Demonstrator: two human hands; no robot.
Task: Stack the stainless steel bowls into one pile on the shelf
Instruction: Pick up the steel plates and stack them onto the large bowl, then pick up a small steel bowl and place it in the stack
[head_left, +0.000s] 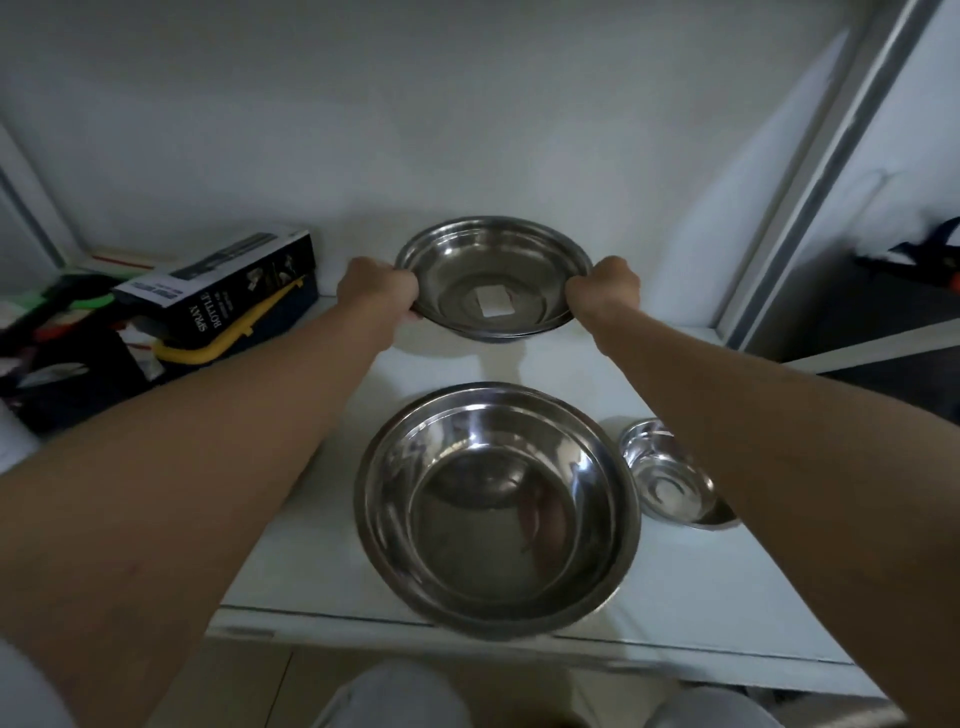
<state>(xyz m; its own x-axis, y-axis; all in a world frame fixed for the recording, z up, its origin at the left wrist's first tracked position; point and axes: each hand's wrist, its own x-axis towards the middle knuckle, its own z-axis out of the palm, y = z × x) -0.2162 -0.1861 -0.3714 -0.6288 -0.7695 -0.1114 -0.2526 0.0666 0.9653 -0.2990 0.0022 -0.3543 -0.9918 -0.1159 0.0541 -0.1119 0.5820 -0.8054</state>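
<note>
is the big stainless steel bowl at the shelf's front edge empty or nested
Nested: the big stainless steel bowl shows a second rim inside it; otherwise empty.

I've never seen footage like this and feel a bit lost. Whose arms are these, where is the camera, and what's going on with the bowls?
No machine here: a person wears a camera on the head, looking down at their own bare arms. The left hand and right hand grip opposite rims of a steel bowl, which seems to have another nested under it, at the back of a white shelf. Nearer sits a large bowl, seemingly two nested. A small bowl stands to its right. On the left lies a black box marked "spray bottle".
</note>
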